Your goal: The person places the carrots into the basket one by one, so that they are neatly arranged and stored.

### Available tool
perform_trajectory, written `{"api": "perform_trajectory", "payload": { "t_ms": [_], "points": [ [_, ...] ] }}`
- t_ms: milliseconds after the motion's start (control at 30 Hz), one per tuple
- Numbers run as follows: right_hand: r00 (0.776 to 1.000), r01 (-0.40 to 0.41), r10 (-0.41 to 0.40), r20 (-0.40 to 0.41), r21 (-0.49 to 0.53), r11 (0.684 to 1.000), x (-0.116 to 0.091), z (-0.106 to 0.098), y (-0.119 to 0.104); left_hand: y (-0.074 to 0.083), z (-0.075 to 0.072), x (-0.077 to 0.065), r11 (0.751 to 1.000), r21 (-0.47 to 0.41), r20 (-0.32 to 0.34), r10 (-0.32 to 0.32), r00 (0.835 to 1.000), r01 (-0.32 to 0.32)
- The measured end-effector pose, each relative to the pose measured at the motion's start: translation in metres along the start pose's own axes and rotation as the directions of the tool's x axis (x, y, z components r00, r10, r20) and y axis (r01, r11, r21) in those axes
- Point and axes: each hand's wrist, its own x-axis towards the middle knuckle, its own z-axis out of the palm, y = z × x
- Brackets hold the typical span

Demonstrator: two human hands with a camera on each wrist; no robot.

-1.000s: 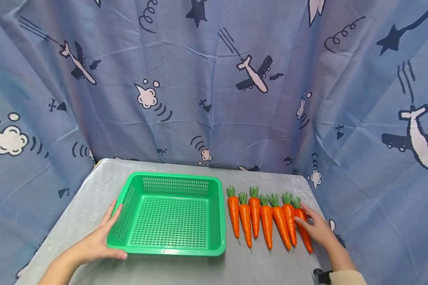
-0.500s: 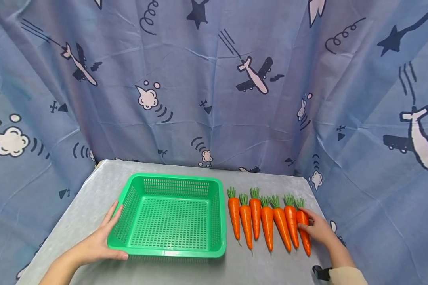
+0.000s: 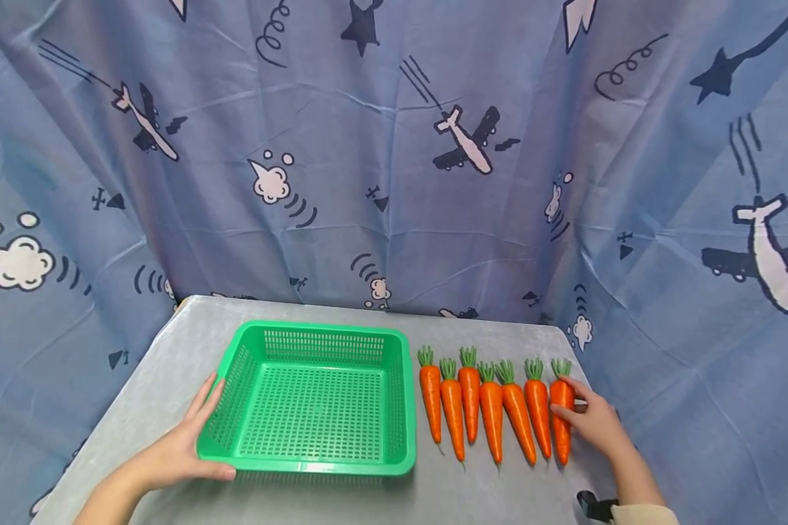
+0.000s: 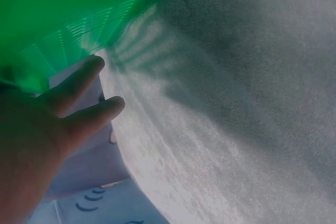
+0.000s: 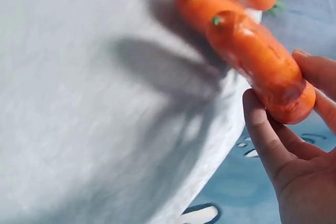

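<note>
At the right end of a row, my right hand (image 3: 594, 423) pinches an orange carrot (image 3: 561, 415) with green stubs at its top, thumb on one side and fingers on the other. In the right wrist view that carrot (image 5: 257, 59) is seen from its tip end, between the thumb and fingers. My left hand (image 3: 174, 448) rests at the near left corner of a green perforated plastic basket (image 3: 305, 467), its fingers straight and spread along the side and the thumb by the front rim. The left wrist view shows two extended fingers (image 4: 92, 114) beside the basket's wall.
Several more carrots (image 3: 491, 415) lie side by side between the basket and the right hand, tops pointing away. All stand on a grey cloth-covered table (image 3: 486, 496). A blue patterned curtain (image 3: 394, 182) hangs behind and on both sides of it.
My right hand has turned the rightmost carrot from a slant to nearly straight, its tip swinging left. The carrot beside it has shifted slightly. The left hand and basket stay put.
</note>
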Motion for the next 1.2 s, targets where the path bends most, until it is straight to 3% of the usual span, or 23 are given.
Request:
{"api": "perform_trajectory", "payload": {
  "t_ms": [200, 500, 800, 1200],
  "points": [
    [1.000, 0.015, -0.014, -0.027, 0.058, 0.998, -0.001, 0.000, -0.022, -0.003, -0.001, 0.001, 1.000, -0.014, 0.000, -0.005, 1.000, 0.005],
    [1.000, 0.005, -0.006, 0.008, 0.159, 0.987, 0.001, -0.003, -0.055, -0.008, 0.003, 0.000, 1.000, 0.007, -0.031, -0.001, 1.000, 0.001],
    [0.999, 0.032, -0.033, 0.004, 0.212, 0.977, 0.003, 0.004, -0.080, -0.009, 0.004, 0.000, 0.999, -0.043, -0.031, -0.023, 0.999, 0.021],
    [0.999, -0.010, -0.009, 0.046, 0.387, 0.922, 0.004, 0.007, -0.116, -0.002, 0.001, 0.000, 0.997, -0.072, -0.015, -0.029, 0.999, 0.028]
  ]
}}
